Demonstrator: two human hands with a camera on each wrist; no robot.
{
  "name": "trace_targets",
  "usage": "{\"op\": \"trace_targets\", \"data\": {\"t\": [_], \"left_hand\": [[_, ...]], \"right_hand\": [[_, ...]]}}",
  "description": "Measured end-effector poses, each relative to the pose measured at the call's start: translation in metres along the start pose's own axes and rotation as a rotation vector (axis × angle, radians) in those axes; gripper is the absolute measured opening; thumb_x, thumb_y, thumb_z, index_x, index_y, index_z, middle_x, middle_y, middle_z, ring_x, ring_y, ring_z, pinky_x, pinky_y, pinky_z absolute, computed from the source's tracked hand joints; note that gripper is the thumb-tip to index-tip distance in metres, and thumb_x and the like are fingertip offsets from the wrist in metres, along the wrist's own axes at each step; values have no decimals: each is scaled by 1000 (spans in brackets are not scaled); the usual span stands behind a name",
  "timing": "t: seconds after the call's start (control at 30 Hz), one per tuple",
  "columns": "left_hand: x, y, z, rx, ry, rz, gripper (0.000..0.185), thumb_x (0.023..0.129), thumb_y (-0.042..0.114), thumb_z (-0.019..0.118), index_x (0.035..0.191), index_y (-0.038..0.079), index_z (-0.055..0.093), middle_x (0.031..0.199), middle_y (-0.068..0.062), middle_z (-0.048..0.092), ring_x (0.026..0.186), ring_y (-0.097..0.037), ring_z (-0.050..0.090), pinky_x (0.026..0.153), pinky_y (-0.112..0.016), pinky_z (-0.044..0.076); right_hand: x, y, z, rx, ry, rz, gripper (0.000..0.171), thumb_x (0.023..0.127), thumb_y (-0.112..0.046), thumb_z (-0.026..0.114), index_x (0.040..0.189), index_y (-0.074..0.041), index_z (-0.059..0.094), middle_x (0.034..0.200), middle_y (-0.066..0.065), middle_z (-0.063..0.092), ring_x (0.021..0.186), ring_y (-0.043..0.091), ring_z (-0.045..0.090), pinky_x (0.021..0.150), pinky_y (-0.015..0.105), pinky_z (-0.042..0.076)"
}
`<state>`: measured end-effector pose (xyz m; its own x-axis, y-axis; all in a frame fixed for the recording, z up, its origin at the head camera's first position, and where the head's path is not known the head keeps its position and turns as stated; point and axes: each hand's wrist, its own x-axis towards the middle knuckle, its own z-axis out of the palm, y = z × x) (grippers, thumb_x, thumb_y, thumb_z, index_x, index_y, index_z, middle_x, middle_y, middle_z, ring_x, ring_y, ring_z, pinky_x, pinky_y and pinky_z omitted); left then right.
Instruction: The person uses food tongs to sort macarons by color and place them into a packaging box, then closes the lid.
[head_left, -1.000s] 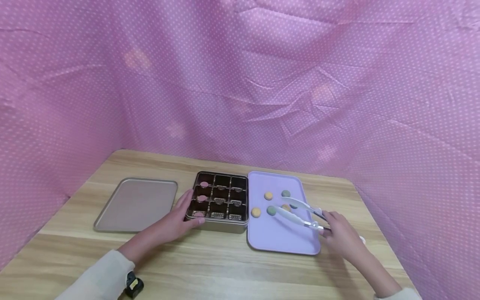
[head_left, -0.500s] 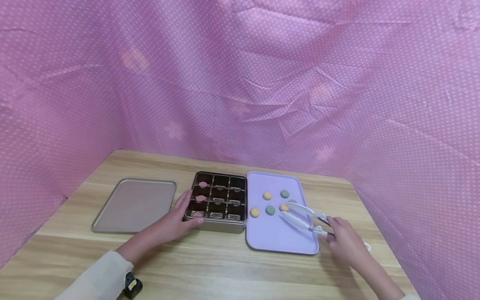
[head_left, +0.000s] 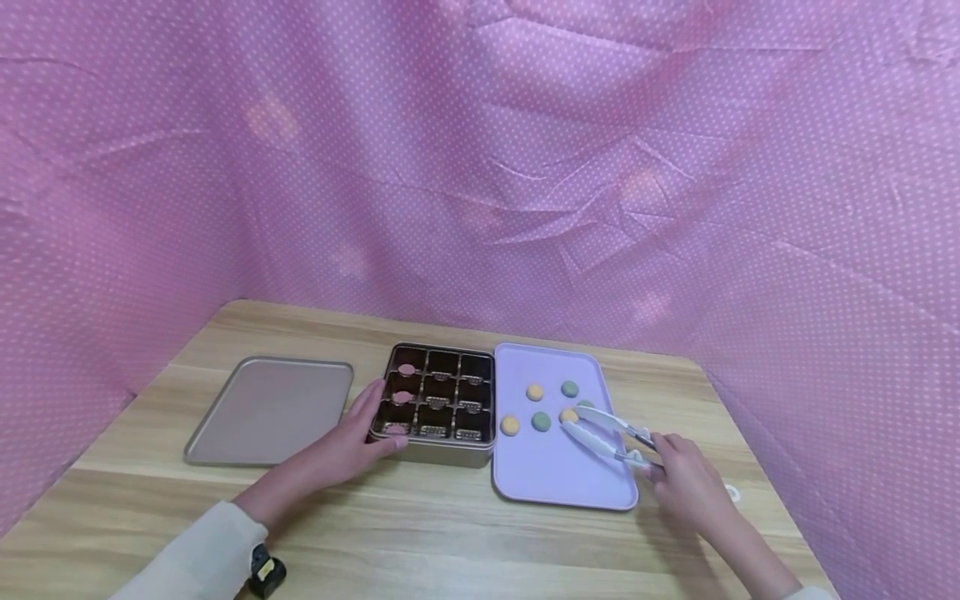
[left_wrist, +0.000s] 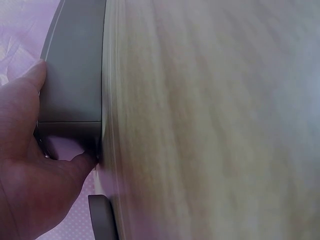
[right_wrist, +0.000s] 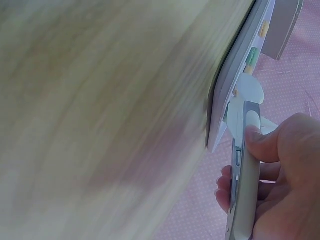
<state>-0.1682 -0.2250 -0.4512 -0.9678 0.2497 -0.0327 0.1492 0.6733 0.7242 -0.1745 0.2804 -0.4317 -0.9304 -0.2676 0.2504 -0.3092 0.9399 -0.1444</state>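
Holding tongs (head_left: 606, 435) pinched in my right hand (head_left: 686, 483), tips apart around the yellow cookie (head_left: 568, 415) on the purple tray (head_left: 558, 483). Cookie lies ahead-left of that hand, along the tongs' axis. Left hand (head_left: 347, 442) grips the box (head_left: 442, 403) corner, left of the tray.

One wooden table (head_left: 420, 533) carries one lilac tray (head_left: 555, 475), one nine-cell box (head_left: 438, 404) and one flat lid (head_left: 270, 408). The tray bears six round sweets: three yellow (head_left: 535, 392), three green (head_left: 570, 388). Three pink sweets (head_left: 407, 369) fill the box's nine-o'clock column. One pair of tongs (head_left: 603, 433).
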Motion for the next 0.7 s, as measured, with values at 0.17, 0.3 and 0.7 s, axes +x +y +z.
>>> {"op": "trace_targets", "data": {"t": [0.17, 0.3, 0.7], "left_hand": [[0, 1, 1, 5, 4, -7, 112, 90, 70, 57, 161, 25, -15, 169, -12, -13, 150, -52, 13, 116, -72, 18], [0, 2, 1, 5, 4, -6, 111, 90, 69, 58, 161, 26, -15, 169, -11, -13, 149, -52, 15, 115, -72, 19], [0, 0, 2, 6, 9, 8, 112, 90, 71, 57, 161, 23, -15, 169, -15, -12, 150, -52, 15, 116, -71, 19]], "right_hand": [[-1, 0, 0, 2, 10, -13, 55, 82, -9, 78, 129, 14, 59, 112, 27, 65, 100, 43, 64, 83, 60, 56], [-2, 0, 0, 13, 25, -24, 55, 82, -7, 78, 128, 15, 59, 111, 27, 66, 100, 43, 64, 84, 59, 56], [-3, -4, 0, 54, 95, -46, 53, 79, -3, 78, 126, 15, 60, 108, 23, 66, 96, 39, 64, 82, 57, 56]]}}
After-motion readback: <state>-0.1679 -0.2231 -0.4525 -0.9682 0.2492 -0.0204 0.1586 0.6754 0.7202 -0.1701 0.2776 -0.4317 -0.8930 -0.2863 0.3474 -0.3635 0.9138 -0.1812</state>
